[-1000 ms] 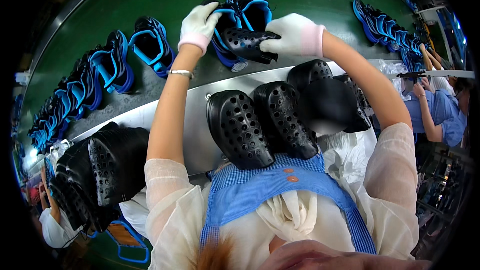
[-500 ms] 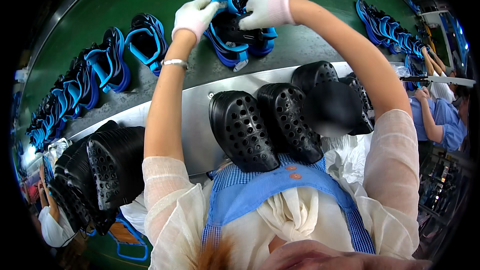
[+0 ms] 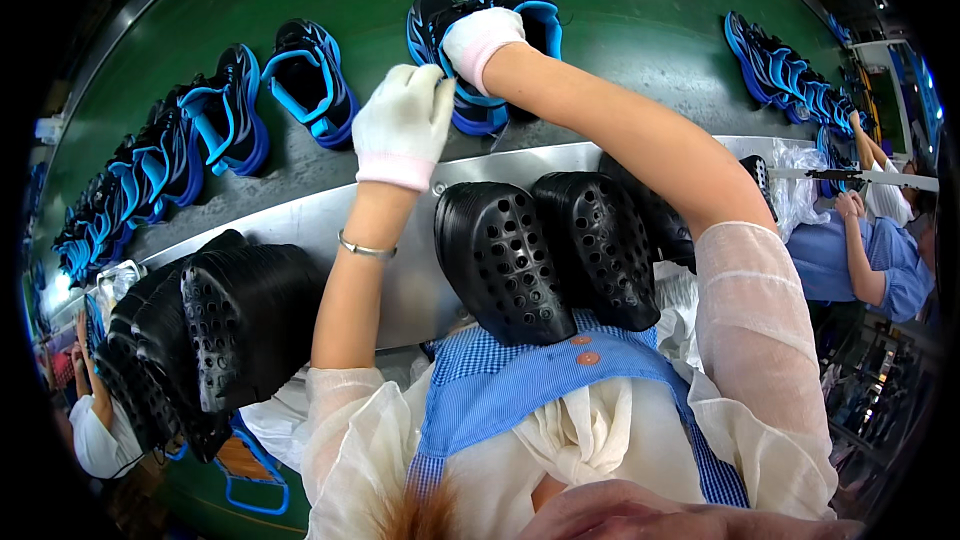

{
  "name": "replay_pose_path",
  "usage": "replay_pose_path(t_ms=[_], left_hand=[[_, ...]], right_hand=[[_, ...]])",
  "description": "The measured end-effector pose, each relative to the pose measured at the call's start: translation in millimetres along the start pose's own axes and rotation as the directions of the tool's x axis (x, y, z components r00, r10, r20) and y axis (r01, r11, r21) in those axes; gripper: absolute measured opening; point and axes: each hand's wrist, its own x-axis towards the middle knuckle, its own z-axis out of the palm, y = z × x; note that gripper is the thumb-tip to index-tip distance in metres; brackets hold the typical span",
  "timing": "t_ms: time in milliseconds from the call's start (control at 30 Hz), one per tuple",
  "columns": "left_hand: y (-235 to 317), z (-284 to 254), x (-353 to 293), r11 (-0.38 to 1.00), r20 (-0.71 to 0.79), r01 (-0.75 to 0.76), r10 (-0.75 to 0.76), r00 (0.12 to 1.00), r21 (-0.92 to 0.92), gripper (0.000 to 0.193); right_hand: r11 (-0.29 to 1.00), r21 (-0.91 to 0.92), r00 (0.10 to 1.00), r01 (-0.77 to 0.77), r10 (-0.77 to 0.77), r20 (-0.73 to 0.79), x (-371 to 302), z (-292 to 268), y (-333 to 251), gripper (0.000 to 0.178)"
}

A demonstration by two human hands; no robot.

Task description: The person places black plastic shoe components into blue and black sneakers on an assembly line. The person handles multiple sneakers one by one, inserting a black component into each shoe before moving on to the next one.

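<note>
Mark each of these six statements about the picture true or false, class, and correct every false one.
1. The right hand is over one of two shoes standing side by side. True.
2. The left hand is ungloved. False: it wears a white glove with a pink cuff.
3. A bracelet circles the right forearm. False: it is on the left forearm.
4. Black perforated pieces are stacked between the apron and those two shoes. True.
5. The apron is red. False: it is blue, with two buttons.
6. A row of black and blue shoes runs along the left. True.
</note>
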Motion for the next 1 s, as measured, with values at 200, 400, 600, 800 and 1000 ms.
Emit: replay_pose_path(t_ms=[200,400,600,800,1000], left_hand=[[1,40,5,0.994,0.468,-0.011,0.061,0.881,-0.110,0.035],[-2,55,45,0.996,0.774,0.016,-0.075,0.629,0.084,0.038],[-11,61,37,0.996,0.771,0.093,-0.056,0.634,-0.004,0.035],[-7,54,43,0.973,0.831,0.233,-0.128,0.541,-0.002,0.036],[-1,55,47,0.980,0.836,0.199,-0.128,0.533,0.022,0.045]], right_hand=[[0.998,0.068,1.000,-0.015,0.016,-0.013,21,10,3,0.024],[0.982,0.190,0.996,-0.006,0.023,-0.090,13,4,9,0.023],[0.977,0.211,0.998,0.041,-0.030,-0.053,6,11,17,0.020],[0.990,0.097,0.994,0.102,-0.099,-0.034,13,5,6,0.025],[0.975,0.177,0.988,0.138,-0.122,-0.097,1,3,17,0.028]])
